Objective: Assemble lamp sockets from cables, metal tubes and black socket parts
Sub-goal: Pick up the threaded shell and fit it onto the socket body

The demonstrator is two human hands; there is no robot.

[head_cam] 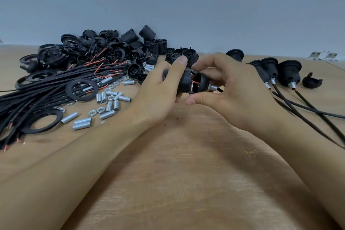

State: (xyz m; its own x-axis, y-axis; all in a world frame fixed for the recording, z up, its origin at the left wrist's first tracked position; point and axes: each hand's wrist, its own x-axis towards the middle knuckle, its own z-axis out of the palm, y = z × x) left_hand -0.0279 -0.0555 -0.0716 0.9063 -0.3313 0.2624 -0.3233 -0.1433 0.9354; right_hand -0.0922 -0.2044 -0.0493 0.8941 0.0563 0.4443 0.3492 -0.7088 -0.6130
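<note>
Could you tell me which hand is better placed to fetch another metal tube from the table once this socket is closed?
Probably the left. The left hand, gripping the socket body, is beside the loose metal tubes. The right hand, holding the socket cap, is nearer the finished sockets.

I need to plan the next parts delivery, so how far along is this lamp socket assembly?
Done: about four finished black sockets with cables lie at the right. In hand: the left hand grips a ribbed black socket body while the right hand holds a black cap with a metal tube against it, red wire between. Left: a heap of loose black socket parts, bundled black cables and silver metal tubes.
</note>
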